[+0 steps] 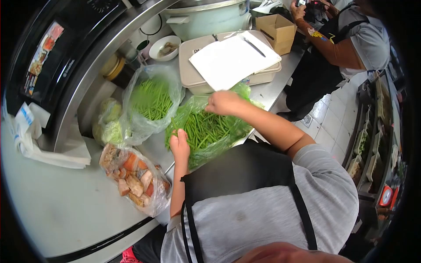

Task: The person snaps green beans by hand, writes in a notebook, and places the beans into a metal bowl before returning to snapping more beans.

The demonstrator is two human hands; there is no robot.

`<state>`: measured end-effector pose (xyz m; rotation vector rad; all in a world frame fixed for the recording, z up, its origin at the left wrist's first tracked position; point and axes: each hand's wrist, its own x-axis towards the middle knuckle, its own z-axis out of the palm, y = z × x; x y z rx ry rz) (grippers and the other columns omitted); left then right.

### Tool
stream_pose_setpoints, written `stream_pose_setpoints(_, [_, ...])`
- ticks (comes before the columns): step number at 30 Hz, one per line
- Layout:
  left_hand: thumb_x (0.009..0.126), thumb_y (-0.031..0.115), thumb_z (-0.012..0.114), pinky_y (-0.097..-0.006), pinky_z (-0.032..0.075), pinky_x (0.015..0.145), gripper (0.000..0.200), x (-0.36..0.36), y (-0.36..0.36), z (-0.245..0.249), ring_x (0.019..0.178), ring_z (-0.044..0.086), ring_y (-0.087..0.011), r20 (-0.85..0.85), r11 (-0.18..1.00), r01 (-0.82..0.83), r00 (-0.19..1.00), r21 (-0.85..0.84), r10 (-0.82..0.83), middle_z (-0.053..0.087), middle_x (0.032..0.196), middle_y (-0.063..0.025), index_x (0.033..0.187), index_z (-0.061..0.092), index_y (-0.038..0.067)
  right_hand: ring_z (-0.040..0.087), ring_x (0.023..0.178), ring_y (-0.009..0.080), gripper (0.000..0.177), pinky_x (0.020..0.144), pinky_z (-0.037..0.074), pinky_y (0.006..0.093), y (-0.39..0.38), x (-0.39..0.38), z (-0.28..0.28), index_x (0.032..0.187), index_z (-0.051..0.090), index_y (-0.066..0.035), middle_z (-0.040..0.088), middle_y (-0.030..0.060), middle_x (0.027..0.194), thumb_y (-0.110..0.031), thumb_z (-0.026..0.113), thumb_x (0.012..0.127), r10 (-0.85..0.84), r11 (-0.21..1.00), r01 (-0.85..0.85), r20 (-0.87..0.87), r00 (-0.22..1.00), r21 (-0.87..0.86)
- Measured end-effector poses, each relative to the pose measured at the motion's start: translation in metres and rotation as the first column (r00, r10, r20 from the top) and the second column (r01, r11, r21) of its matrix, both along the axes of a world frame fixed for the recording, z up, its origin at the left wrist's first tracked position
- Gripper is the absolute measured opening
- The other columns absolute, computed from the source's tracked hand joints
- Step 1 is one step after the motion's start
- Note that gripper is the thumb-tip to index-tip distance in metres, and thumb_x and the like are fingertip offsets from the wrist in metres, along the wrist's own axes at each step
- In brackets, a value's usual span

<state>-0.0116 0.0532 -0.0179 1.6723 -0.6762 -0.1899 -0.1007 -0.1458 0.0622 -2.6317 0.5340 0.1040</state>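
Note:
Long green beans lie heaped in an opened green plastic bag right in front of me. My left hand is at the left edge of this heap, fingers curled closed; what they grip is too small to make out. Over the far side of the beans, my right hand is closed with the fingertips pinched together, and whatever it holds is hidden. Just beyond my left hand, a clear plastic bag stands open with more green beans inside.
A bag of orange-brown chunks and a wrapped cabbage sit at left. Behind are a white bowl, a lidded container bearing an open notebook, and a cardboard box. Another person stands at right.

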Motion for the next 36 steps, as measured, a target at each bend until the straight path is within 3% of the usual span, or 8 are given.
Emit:
stream_pose_setpoints(4, [0.085,0.027,0.044,-0.0265,0.035,0.052,0.033,0.003,-0.003,-0.03,0.055,0.042,-0.0112,-0.095,0.99,-0.074,0.992,0.123,0.085,0.048,0.06,-0.0039,0.066,0.048,0.001,0.058,0.074,0.0292,0.036,0.065,0.046,0.0401,-0.087,-0.012,0.038,0.081,0.059,-0.007,0.06,0.0147,0.078,-0.041,0.055,0.073,-0.259,0.952,0.294,0.285,0.923,-0.088])
stream_pose_setpoints(8, [0.085,0.029,0.046,-0.0282,0.035,0.051,0.034,0.003,-0.011,-0.032,0.053,0.043,-0.0122,-0.122,0.975,-0.159,0.976,0.157,0.178,0.05,0.059,-0.0047,0.067,0.049,0.0,0.06,0.075,0.0252,0.049,0.066,0.046,0.0347,-0.189,-0.029,0.036,0.081,0.062,-0.003,0.062,0.0134,0.081,-0.05,0.06,0.065,-0.566,0.77,0.58,0.134,0.813,-0.266])
stream_pose_setpoints(11, [0.085,0.027,0.046,-0.0291,0.035,0.051,0.032,0.002,-0.015,-0.033,0.053,0.043,-0.0134,-0.008,0.949,-0.22,0.974,0.226,0.228,0.049,0.058,-0.0058,0.068,0.05,0.001,0.06,0.071,0.0249,0.05,0.066,0.045,0.0335,-0.227,-0.027,0.025,0.073,0.063,0.0,0.061,0.0145,0.074,-0.049,0.06,0.065,-0.507,0.861,0.491,-0.148,0.849,-0.135])
stream_pose_setpoints(18, [0.085,0.024,0.045,-0.0345,0.037,0.055,0.03,-0.002,-0.014,-0.04,0.056,0.046,-0.0229,0.154,0.856,-0.327,0.945,0.401,0.289,0.05,0.061,-0.0134,0.083,0.05,-0.006,0.053,0.049,0.0204,0.041,0.05,0.043,0.0325,-0.271,-0.009,-0.001,0.061,0.06,0.001,0.055,0.0101,0.051,-0.039,0.059,0.067,-0.239,0.971,0.236,-0.142,0.961,-0.039])
stream_pose_setpoints(21, [0.086,0.023,0.043,-0.0293,0.035,0.052,0.027,-0.002,-0.011,-0.034,0.056,0.042,-0.0137,-0.051,0.91,-0.273,0.952,0.313,0.303,0.047,0.062,-0.0045,0.074,0.049,0.0,0.051,0.045,0.0167,0.038,0.044,0.041,0.0301,-0.285,-0.007,-0.008,0.058,0.057,-0.001,0.05,0.0074,0.046,-0.037,0.057,0.07,-0.078,0.996,0.082,-0.165,0.983,0.017])
stream_pose_setpoints(25, [0.088,0.024,0.041,-0.0246,0.032,0.053,0.028,-0.007,-0.021,-0.023,0.056,0.037,-0.0098,0.037,0.907,-0.339,0.939,0.249,0.341,0.043,0.061,-0.0008,0.068,0.042,0.004,0.044,0.039,0.0086,0.02,0.035,0.034,0.0227,-0.281,-0.005,0.012,0.067,0.052,-0.005,0.049,0.0019,0.05,-0.023,0.055,0.075,-0.382,0.53,0.108,0.123,0.916,0.841])
stream_pose_setpoints(28, [0.088,0.026,0.04,-0.0256,0.033,0.054,0.03,-0.004,-0.021,-0.023,0.056,0.038,-0.0109,-0.013,0.916,-0.305,0.947,0.261,0.32,0.044,0.061,-0.0018,0.067,0.042,0.005,0.042,0.038,0.0075,0.013,0.035,0.034,0.0206,-0.283,0.008,-0.004,0.072,0.05,-0.005,0.049,0.0011,0.053,-0.017,0.055,0.075,-0.482,0.298,-0.012,0.161,0.861,0.955])
stream_pose_setpoints(36, [0.088,0.027,0.041,-0.0249,0.032,0.053,0.031,0.004,-0.016,-0.036,0.055,0.036,-0.0103,-0.004,0.845,-0.407,0.9,0.346,0.436,0.042,0.06,-0.0009,0.066,0.041,0.005,0.046,0.042,0.0075,0.013,0.04,0.038,0.0198,-0.276,0.006,-0.014,0.081,0.054,-0.006,0.052,0.0021,0.057,-0.018,0.052,0.08,-0.545,0.21,-0.064,0.171,0.821,0.976])
